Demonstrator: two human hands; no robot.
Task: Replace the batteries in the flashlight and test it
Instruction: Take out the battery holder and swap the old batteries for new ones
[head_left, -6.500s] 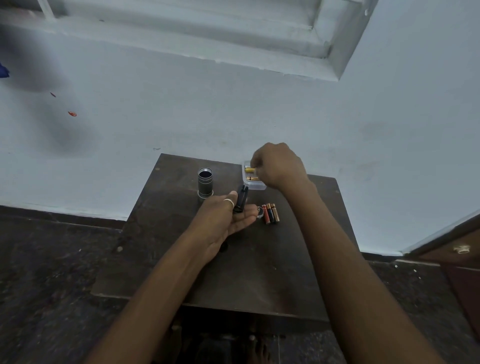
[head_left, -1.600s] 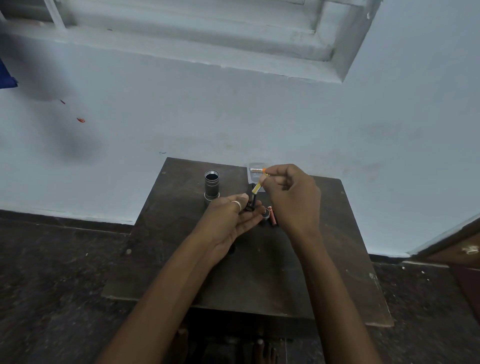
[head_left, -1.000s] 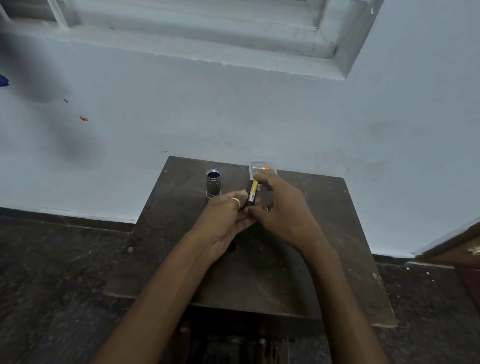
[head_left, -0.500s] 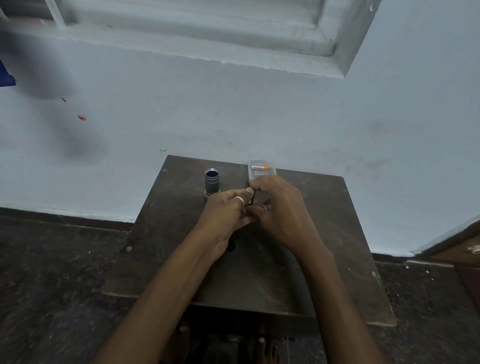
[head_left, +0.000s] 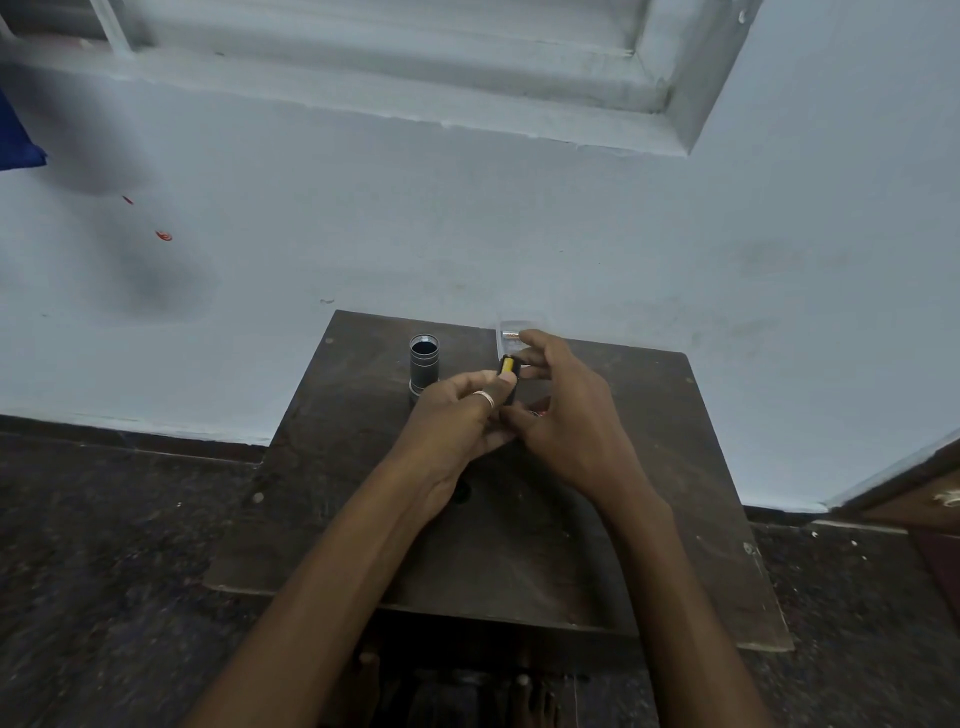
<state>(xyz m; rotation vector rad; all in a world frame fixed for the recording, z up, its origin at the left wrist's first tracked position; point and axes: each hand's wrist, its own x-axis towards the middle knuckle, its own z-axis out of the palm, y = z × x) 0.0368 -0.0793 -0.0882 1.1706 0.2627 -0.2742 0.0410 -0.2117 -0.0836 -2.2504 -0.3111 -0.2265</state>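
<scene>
On the dark wooden table (head_left: 649, 519) my left hand (head_left: 457, 415) grips a black battery holder (head_left: 511, 387), tilted up. A yellow battery (head_left: 507, 365) sits in the holder's upper end. My right hand (head_left: 566, 415) is close on the holder's right side, its fingers loosely curved beside the top and its thumb against the lower part. The grey flashlight body (head_left: 424, 364) stands upright with its open end up, just left of my hands. A little of the old batteries (head_left: 539, 413) shows under my right hand.
A clear plastic box (head_left: 517, 330) with a battery inside lies at the table's far edge, behind my right fingers. The pale wall rises right behind the table. A dark stone floor surrounds it, and a wooden door corner (head_left: 930, 499) shows at the right.
My right hand brought a yellow battery from the box to the holder and pushed it in. Its fingers have now eased off the battery. The left hand has kept hold of the holder.
</scene>
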